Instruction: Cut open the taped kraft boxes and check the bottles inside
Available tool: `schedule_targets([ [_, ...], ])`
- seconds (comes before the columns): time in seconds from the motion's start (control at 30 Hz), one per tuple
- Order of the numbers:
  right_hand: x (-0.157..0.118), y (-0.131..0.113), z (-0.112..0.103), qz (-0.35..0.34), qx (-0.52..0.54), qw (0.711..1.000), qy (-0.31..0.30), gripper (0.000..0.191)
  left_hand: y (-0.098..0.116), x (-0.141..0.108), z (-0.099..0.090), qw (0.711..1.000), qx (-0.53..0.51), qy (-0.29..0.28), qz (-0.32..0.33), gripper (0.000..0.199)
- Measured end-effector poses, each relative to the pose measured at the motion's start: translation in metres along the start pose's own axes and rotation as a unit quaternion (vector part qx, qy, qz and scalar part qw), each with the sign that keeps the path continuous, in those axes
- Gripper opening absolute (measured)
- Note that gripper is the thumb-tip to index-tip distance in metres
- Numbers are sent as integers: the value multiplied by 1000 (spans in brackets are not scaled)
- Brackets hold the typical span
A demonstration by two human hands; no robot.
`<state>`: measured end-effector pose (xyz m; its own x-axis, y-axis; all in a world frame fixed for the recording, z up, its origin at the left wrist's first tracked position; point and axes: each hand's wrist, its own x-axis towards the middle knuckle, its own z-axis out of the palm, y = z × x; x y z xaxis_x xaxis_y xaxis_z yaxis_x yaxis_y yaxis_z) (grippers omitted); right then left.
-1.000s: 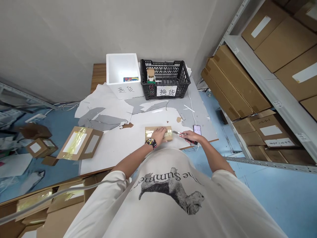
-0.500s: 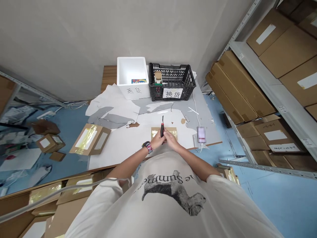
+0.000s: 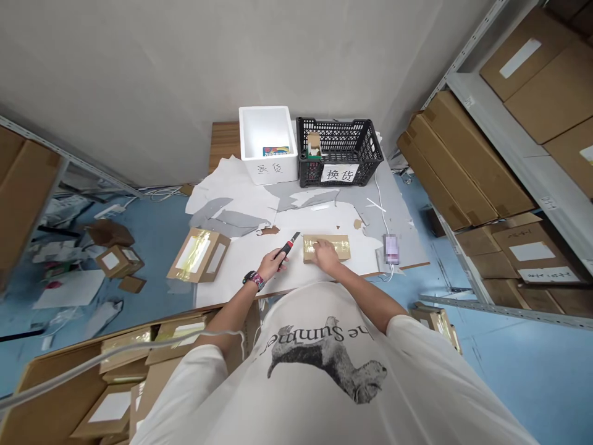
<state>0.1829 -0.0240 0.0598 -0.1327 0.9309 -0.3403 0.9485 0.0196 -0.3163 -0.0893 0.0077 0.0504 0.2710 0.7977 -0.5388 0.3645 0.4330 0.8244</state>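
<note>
My left hand (image 3: 271,264) is closed around the handle of a black-and-red utility knife (image 3: 288,246), whose blade points up and right, just left of a small cardboard box (image 3: 340,248). That box lies flat on the paper-covered table, with shiny yellowish tape along its top. My right hand (image 3: 326,255) grips the box near its left half, fingers bent over the top; the thumb is hard to make out. A larger taped carton (image 3: 197,254) with a white label sits on the table's left side.
Behind stand a white foam box (image 3: 269,170) and a black plastic crate (image 3: 340,154), both marked with handwriting and holding small items. A phone (image 3: 391,248) on a cable lies at the right. Shelves of cartons (image 3: 463,161) flank the table; a large open carton (image 3: 69,395) holds parcels at lower left.
My hands have moved apart. The left has carried the utility knife leftward off the small box and tilted it to the right; the right has come onto the box's top. The view has turned slightly left.
</note>
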Motion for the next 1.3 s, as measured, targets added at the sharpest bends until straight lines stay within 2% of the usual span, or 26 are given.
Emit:
schedule_targets([
  [0.1,5,-7,-1,21,-15,1000,-4,43,-4,1,-5,1000,4,-12,9,62],
  [0.2,13,-14,-3,50,-31,998,-22,41,-7,2,-9,999,20,-26,12,64],
  [0.33,27,-23,-3,83,-52,994,-56,49,-11,7,-15,998,46,-44,10,66],
  [0.43,33,-28,-2,93,-61,992,-58,58,-14,12,-18,997,61,-54,16,65],
  [0.53,30,-30,-3,90,-56,993,-48,63,-17,18,-20,996,66,-63,22,67],
  [0.77,18,-25,-6,73,-55,996,-18,59,-21,28,-21,992,78,-96,23,75],
  [0.83,18,-22,-8,65,-51,996,-15,57,-20,32,-21,991,77,-106,17,75],
  [1.03,22,-16,-14,48,-49,997,-30,34,-10,43,-32,981,99,-167,14,70],
  [1.13,23,-17,-14,53,-46,997,-26,33,-2,48,-34,977,113,-178,12,65],
  [1.3,22,-17,-12,71,-36,997,-23,36,8,50,-28,975,118,-189,12,59],
])
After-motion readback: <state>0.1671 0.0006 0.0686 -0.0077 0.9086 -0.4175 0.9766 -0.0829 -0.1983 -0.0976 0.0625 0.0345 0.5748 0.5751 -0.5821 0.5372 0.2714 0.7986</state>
